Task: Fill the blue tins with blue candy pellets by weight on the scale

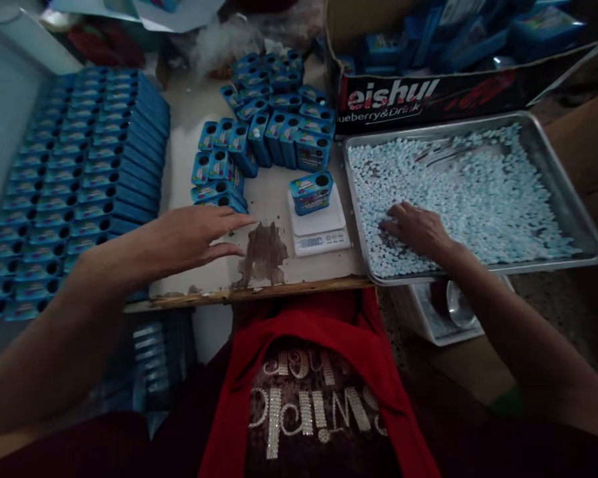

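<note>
Right hand (pixel 422 230), pinch unclear, is touching pellets (pixel 498 206) inside the tray's (pixel 396 279) left edge; spread left hand (pixel 192 236) is hovering left of the scale (pixel 323 244).

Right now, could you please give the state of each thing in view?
White plastic digital scale: on, digits showing.
Blue printed box on it: upright, top hole uncovered.
Black-printed cardboard carton: open, holding blue boxes.
Rectangular silver metal tray: strewn with pale pellets.
Left hand: open.
Right hand: down among pellets.
</note>
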A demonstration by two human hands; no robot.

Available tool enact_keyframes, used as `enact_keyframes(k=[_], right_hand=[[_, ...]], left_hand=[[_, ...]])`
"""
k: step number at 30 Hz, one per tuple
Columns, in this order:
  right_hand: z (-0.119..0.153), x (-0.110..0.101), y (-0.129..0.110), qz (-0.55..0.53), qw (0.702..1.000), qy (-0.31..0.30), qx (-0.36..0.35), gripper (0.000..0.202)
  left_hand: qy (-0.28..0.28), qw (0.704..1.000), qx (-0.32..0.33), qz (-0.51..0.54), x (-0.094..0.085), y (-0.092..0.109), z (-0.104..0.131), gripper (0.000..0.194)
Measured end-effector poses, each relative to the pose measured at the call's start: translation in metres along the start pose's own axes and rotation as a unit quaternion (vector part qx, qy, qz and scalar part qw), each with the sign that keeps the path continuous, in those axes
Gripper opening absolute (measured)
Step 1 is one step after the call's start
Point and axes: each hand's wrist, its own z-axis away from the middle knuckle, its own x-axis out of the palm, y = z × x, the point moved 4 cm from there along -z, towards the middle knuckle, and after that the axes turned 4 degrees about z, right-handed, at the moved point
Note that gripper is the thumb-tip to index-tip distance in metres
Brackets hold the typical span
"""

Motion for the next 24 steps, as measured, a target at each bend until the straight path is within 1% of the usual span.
enact_keyframes(k=[1,2,3,4,5,6,7,8,10,11,13,15,16,18,20,21,24], right_hand=[[-0.006,-0.004,0.004,-0.072,0.996,0.019,0.042,0.03],[-0.009,-0.008,0.008,-0.163,0.982,0.033,0.088,0.031],[-0.01,-0.01,0.013,-0.263,0.955,0.038,0.129,0.034],[-0.009,-0.011,0.016,-0.356,0.92,0.032,0.16,0.037],[-0.006,-0.011,0.017,-0.429,0.885,0.018,0.177,0.04],[-0.003,-0.012,0.016,-0.476,0.86,0.0,0.184,0.043],[0.0,-0.013,0.015,-0.498,0.848,-0.015,0.184,0.044],[0.003,-0.016,0.012,-0.5,0.846,-0.024,0.183,0.045],[0.007,-0.021,0.007,-0.494,0.849,-0.027,0.184,0.042],[0.009,-0.025,0.003,-0.507,0.841,-0.024,0.187,0.04],[0.009,-0.031,-0.004,-0.563,0.802,-0.019,0.199,0.035],[0.008,-0.035,-0.011,-0.621,0.755,-0.021,0.21,0.034],[0.007,-0.035,-0.014,-0.643,0.736,-0.02,0.211,0.034],[0.002,-0.034,-0.018,-0.669,0.717,-0.008,0.197,0.039],[-0.005,-0.031,-0.023,-0.685,0.708,0.02,0.172,0.049],[-0.009,-0.028,-0.026,-0.69,0.705,0.033,0.157,0.053],[-0.028,-0.026,-0.037,-0.695,0.704,0.08,0.12,0.061]], left_hand=[[0.0,1.0,0.006,-0.015,0.002,0.0,0.002,0.07],[0.0,1.0,0.01,-0.027,0.003,0.001,0.005,0.07],[-0.001,0.999,0.012,-0.035,0.005,0.001,0.008,0.069],[0.001,0.999,0.01,-0.036,0.007,0.003,0.011,0.068],[0.006,1.0,0.004,-0.028,0.011,0.005,0.012,0.067],[0.014,1.0,-0.007,-0.009,0.015,0.008,0.01,0.066],[0.029,0.999,-0.024,0.019,0.02,0.011,0.005,0.067],[0.053,0.996,-0.045,0.053,0.026,0.014,-0.002,0.069],[0.115,0.982,-0.087,0.122,0.043,0.02,-0.024,0.078],[0.146,0.972,-0.101,0.15,0.053,0.022,-0.038,0.083],[0.195,0.955,-0.113,0.193,0.075,0.025,-0.065,0.091],[0.232,0.941,-0.105,0.224,0.095,0.024,-0.09,0.101],[0.248,0.934,-0.095,0.237,0.102,0.023,-0.099,0.105],[0.277,0.924,-0.064,0.256,0.112,0.021,-0.113,0.11],[0.295,0.917,-0.027,0.268,0.116,0.02,-0.12,0.107],[0.301,0.914,-0.01,0.273,0.117,0.02,-0.123,0.1],[0.321,0.902,0.023,0.288,0.112,0.03,-0.132,0.067]])
